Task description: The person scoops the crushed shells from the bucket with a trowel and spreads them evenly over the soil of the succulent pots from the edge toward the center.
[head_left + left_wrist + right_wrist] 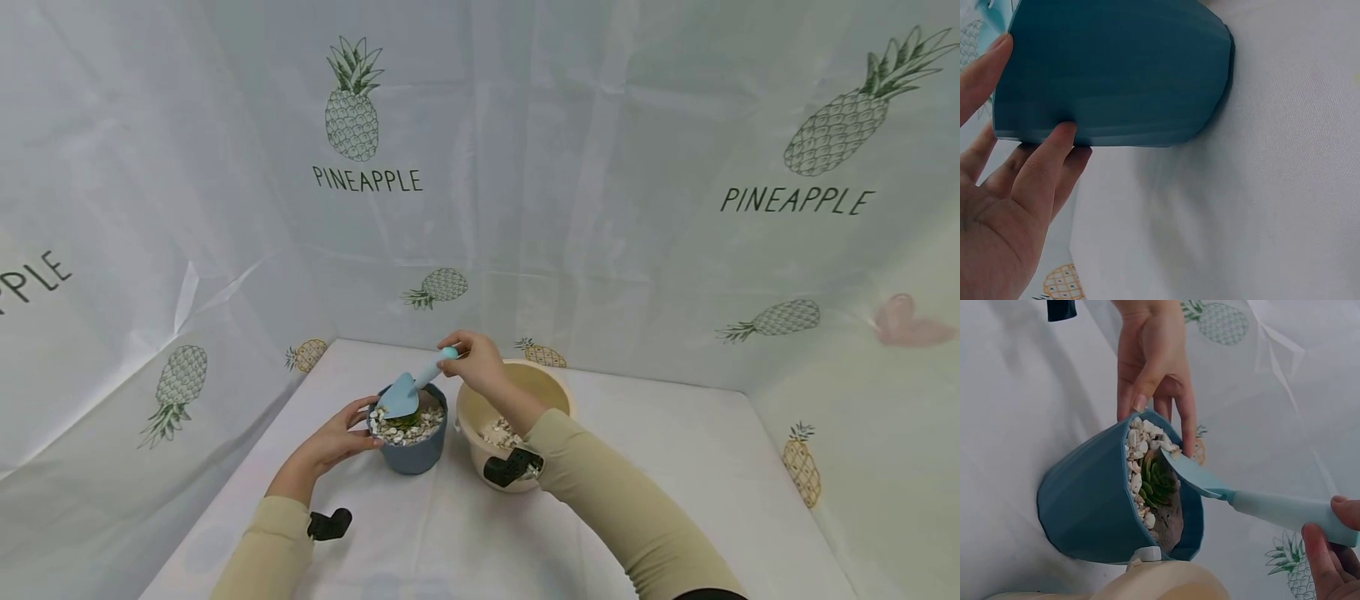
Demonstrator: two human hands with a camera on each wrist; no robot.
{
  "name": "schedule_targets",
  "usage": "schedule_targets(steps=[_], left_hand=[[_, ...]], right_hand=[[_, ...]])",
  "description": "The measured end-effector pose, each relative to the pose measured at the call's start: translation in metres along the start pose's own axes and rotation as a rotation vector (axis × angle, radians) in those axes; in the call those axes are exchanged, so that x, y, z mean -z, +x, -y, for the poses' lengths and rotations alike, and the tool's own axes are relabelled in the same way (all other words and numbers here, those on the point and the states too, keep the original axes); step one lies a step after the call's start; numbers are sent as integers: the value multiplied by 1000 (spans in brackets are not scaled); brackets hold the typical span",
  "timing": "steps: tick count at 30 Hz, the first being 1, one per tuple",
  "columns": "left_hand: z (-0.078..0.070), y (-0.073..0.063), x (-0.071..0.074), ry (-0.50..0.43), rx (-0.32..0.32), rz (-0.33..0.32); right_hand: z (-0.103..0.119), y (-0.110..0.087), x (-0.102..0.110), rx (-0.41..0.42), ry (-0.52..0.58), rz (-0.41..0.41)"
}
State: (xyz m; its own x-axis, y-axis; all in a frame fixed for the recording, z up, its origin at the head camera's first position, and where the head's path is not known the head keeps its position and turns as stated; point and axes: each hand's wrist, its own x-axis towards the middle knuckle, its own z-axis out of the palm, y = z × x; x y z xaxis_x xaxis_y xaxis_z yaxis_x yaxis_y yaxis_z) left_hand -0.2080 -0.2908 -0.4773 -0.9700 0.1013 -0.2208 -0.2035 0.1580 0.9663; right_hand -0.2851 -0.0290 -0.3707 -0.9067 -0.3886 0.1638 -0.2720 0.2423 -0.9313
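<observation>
A blue plant pot (416, 458) stands upright on the white-covered table, with a green succulent (1159, 482) growing in it. White pebbles (1137, 450) cover part of its top, and bare soil (1171, 526) shows beside the plant. My left hand (333, 443) holds the pot's left side, thumb at the rim and fingers against the wall. My right hand (480, 364) pinches the handle end of a light blue trowel (402, 397). The trowel's blade slants down over the succulent, its tip at the pebbles near the left hand.
A cream bucket (551, 379) stands close to the pot's right, beneath my right forearm, with more pebbles (498, 433) in its bottom. White sheets (480, 208) printed with pineapples hang behind and at the sides. Each wrist carries a black camera mount (330, 524).
</observation>
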Motion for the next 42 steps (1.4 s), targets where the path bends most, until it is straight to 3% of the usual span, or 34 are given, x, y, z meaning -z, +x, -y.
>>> schedule_targets(steps=[6, 16, 20, 26, 29, 34, 42], left_hand=[[4, 3, -1, -3, -18, 22], [6, 4, -9, 42, -34, -51], [0, 1, -11, 150, -55, -114], [-21, -3, -15, 305, -146, -252], [-33, -3, -25, 329, -180, -285], [-48, -5, -55, 269, -221, -255], [-54, -1, -103, 270, -214, -215]], right_hand=[[-5, -3, 5, -3, 24, 8], [-4, -11, 12, -5, 20, 11], [-4, -15, 17, -9, 21, -8], [-7, -24, 33, -34, 63, -64], [-8, -30, 43, -31, 75, -86], [-12, -42, 63, -42, 104, -101], [-17, -61, 94, -72, 164, -174]])
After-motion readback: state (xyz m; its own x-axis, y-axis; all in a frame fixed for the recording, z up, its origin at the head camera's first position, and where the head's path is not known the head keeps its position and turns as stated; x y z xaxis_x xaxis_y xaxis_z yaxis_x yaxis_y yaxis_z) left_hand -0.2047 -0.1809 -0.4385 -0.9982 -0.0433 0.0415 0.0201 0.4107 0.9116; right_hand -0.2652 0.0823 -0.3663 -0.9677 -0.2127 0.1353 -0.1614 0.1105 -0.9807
